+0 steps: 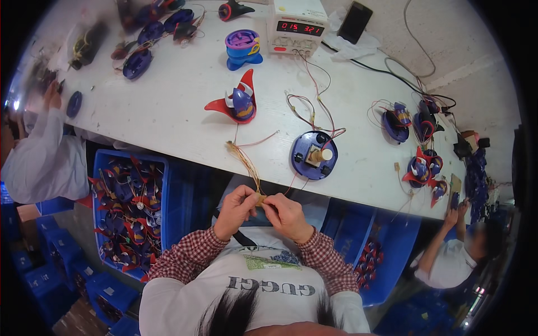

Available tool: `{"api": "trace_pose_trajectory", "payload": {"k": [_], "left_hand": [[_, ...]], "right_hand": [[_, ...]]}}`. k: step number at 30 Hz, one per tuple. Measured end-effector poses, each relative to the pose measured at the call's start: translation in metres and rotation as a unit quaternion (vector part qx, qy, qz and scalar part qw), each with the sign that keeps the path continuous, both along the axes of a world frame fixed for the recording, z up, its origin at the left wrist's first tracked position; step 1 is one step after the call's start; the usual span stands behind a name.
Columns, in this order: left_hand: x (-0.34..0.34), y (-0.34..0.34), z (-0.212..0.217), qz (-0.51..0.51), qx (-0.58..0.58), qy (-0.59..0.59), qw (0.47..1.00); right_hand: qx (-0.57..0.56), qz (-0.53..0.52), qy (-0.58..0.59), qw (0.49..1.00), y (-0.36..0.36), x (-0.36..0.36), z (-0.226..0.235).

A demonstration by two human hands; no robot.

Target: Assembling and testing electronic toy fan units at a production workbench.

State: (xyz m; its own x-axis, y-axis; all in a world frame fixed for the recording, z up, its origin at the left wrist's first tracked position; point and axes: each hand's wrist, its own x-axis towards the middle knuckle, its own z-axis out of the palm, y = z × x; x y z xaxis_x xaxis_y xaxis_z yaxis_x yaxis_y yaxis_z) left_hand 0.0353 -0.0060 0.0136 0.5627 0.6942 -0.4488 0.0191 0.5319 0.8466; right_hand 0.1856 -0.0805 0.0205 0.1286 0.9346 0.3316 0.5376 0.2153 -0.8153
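Note:
Close to my body, just off the table's near edge, my left hand and my right hand meet. Their fingertips pinch a small yellowish-tan piece, perhaps a circuit board. A bundle of thin wires runs from it onto the tabletop. Beyond the wires stands a toy part with red wings, white horns and a purple-blue body. To the right lies a round dark-blue housing with a cream cylindrical knob; leads trail from it. My fingers partly cover the small piece.
A white power supply with a red display stands at the back of the white table. Blue and purple toy parts sit nearby. Crates of parts flank me. Co-workers sit on both sides.

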Motion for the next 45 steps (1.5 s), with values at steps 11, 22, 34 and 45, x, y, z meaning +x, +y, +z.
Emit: {"api": "trace_pose_trajectory", "payload": {"k": [11, 22, 34, 45], "left_hand": [[-0.001, -0.001, -0.001, 0.006, -0.01, -0.005, 1.0], [0.004, -0.003, 0.0, 0.018, -0.021, -0.002, 1.0], [0.01, 0.006, -0.004, 0.0, 0.599, 0.18, 0.78], [0.075, 0.066, 0.033, -0.154, 0.682, 0.141, 0.7]], "right_hand": [[0.007, -0.012, -0.01, 1.0, -0.001, -0.005, 0.0], [0.015, -0.022, -0.023, 0.999, -0.004, -0.005, -0.009], [-0.07, -0.061, -0.03, 0.995, -0.017, 0.019, 0.011], [-0.036, -0.236, 0.021, 0.971, 0.015, 0.081, 0.055]]}}
